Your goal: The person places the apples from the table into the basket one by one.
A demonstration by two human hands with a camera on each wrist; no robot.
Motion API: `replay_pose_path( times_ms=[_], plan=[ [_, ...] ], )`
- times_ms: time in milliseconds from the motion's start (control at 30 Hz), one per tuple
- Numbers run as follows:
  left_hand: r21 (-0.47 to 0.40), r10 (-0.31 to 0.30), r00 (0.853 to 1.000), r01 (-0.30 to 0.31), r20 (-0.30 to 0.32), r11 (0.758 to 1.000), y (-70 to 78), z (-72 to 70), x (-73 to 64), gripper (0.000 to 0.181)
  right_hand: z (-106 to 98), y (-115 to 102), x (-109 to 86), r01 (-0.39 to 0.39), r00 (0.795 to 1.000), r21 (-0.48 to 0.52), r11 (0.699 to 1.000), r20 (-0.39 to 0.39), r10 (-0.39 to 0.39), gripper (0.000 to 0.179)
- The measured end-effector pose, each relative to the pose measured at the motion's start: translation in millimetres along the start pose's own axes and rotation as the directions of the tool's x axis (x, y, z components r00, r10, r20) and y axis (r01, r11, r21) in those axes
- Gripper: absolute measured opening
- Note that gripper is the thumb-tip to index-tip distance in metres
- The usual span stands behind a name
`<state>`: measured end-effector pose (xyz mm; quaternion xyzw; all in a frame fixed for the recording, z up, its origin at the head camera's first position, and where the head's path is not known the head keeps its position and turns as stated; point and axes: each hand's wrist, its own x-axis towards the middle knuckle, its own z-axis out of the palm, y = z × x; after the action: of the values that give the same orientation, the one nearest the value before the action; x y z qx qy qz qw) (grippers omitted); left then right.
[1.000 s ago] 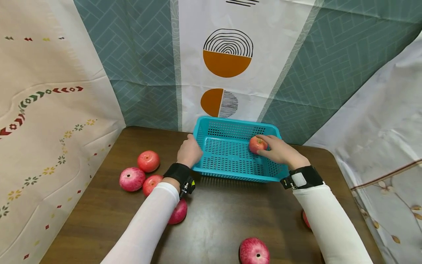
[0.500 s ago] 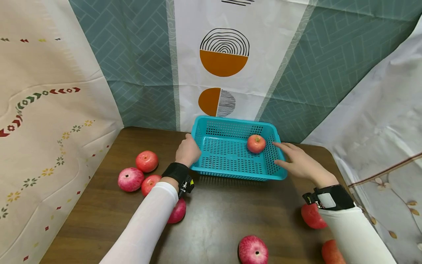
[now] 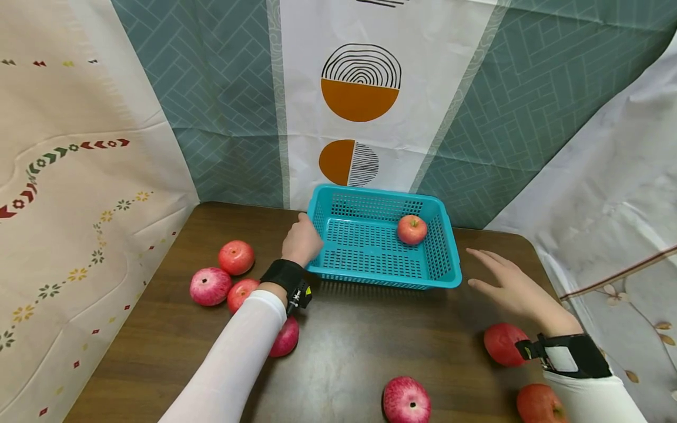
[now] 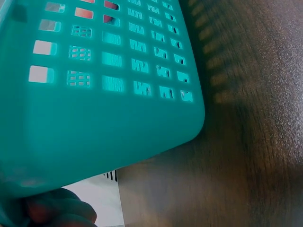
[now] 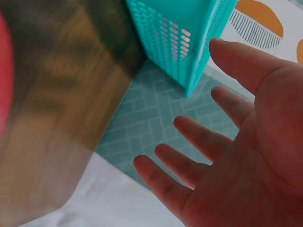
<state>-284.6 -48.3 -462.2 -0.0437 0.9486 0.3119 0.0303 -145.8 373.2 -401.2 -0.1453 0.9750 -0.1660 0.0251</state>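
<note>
My left hand (image 3: pixel 302 241) grips the left rim of a turquoise plastic basket (image 3: pixel 370 281); in the left wrist view its curled fingers (image 4: pixel 61 208) show below the rim. A single apple (image 3: pixel 412 230), stem up, lies inside the basket toward its right end. To the right of the basket, my right hand (image 3: pixel 515 288) hovers with fingers spread and nothing in them. In the right wrist view its palm (image 5: pixel 236 161) faces the camera, apart from the basket wall. The nearest fruit to that hand is a red round fruit (image 3: pixel 504 344), close to the wrist strap.
Left of the basket are a red fruit (image 3: pixel 236 257), a speckled pink one (image 3: pixel 210 286) and others partly behind the left forearm. Another speckled fruit (image 3: pixel 406 400) sits at the front, and an apple (image 3: pixel 538 404) at front right. Patterned cloths (image 3: pixel 227 117) hang around the brown table (image 3: pixel 338 341).
My right hand has let go of the apple in the basket and moved right, out past the rim, toward the front right. The left hand has stayed on the basket.
</note>
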Motion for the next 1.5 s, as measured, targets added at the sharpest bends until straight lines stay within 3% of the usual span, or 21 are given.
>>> replay_pose_path(
  times_ms=[300, 867, 1267, 1500],
  plan=[
    [0.021, 0.003, 1.0, -0.002, -0.012, 1.0, -0.3, -0.6, -2.1, 0.059, 2, 15, -25.2, 0.025, 0.999, 0.01, 1.0, -0.021, -0.025, 0.07],
    [0.037, -0.003, 1.0, 0.004, -0.023, 0.999, 1.2, -2.8, -4.3, 0.057, 9, 33, -62.4, -0.093, 0.995, 0.076, 0.993, 0.044, 0.09, 0.072],
    [0.042, -0.015, 1.0, 0.015, -0.003, 0.999, 2.7, -1.5, -2.5, 0.055, 23, 33, -73.4, -0.144, 0.981, 0.105, 0.984, 0.147, 0.127, 0.076],
    [0.05, -0.014, 1.0, 0.014, -0.007, 0.999, 1.7, -0.7, -1.2, 0.055, 33, 32, -75.8, -0.194, 0.957, 0.077, 0.978, 0.234, 0.172, 0.079]
  ],
)
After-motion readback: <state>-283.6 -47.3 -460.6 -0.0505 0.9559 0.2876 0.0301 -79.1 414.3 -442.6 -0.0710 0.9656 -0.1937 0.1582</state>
